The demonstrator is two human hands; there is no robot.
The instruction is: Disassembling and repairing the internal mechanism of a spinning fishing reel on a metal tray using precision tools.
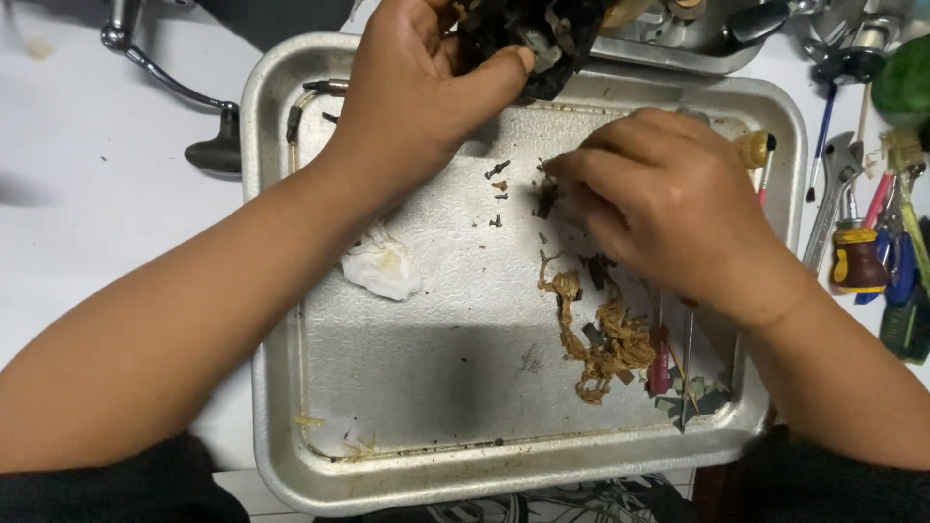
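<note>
The left hand [421, 92] holds a black mechanical part [528, 34] at the far edge of the metal tray [281, 407], thumb and fingers clamped on it; the part looks dark, greasy, irregular, w/ a pale grey piece showing near the thumb. The right hand [668, 199] is over the tray's right half, fingertips pinched together on a small dark piece [545, 200] lying on the tray floor. Approx. 4 small screws [498, 172] lie just left of those fingertips. Near the right hand is one tangle of brown fibres [605, 344], and one crumpled white tissue [383, 263] lies to the left. Right of the tray are several tools, incl. one stubby screwdriver w/ yellow-black handle [857, 257] and one wrench [835, 189]. Far left, on the white table, lies one metal crank handle [184, 107]. No labels can be read.
</note>
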